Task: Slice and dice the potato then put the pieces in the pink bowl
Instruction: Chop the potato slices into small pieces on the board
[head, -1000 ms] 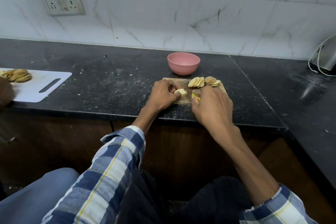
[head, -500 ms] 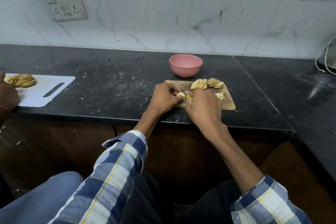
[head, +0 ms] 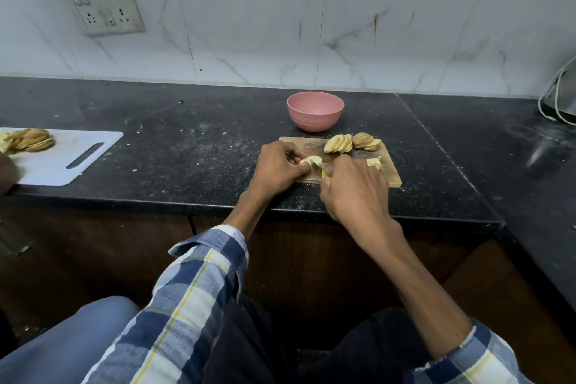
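Potato stack [head: 311,161] under curled left hand [head: 278,169] fingers, right hand [head: 352,188] round one knife [head: 322,171]; two slice fans [head: 352,143] beside

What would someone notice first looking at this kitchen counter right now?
Probably the two hands at the wooden cutting board near the counter's front edge: the left hand holds a potato piece while the right hand grips a yellow-handled knife against it. Just behind the board stands the pink bowl, with fanned potato slices at the board's far edge.
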